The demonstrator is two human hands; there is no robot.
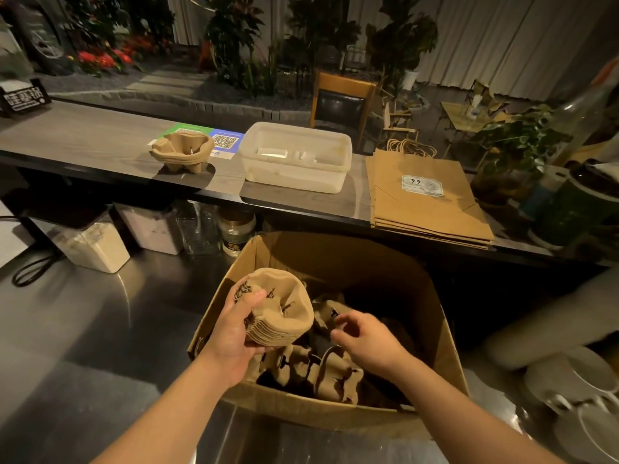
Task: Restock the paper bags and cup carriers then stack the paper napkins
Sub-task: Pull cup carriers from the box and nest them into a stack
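Behind the work area runs one long wooden counter [100,135], and below it a steel worktop [83,329] carries one open cardboard box [445,336]; on the counter stand one small stack of cup carriers [182,152], one clear plastic tub [296,155] with white items inside, and one flat pile of paper bags [425,195] with twisted handles and a sticker on top; the pile is at the right of the tub, close beside it. Two hands are over the box; the left hand [234,329] grips one nested bundle of carriers [279,313], thumb on top and fingers curled under it, lifted above the box rim; the right hand [365,339] hovers just beside the bundle with fingers loosely curled, holding nothing. More loose carriers [335,376] lie inside the box; their number I cannot tell. Under the counter stand two containers of powder [97,246] and one jar [236,229]; white cups and saucers [582,396] are at the right edge.
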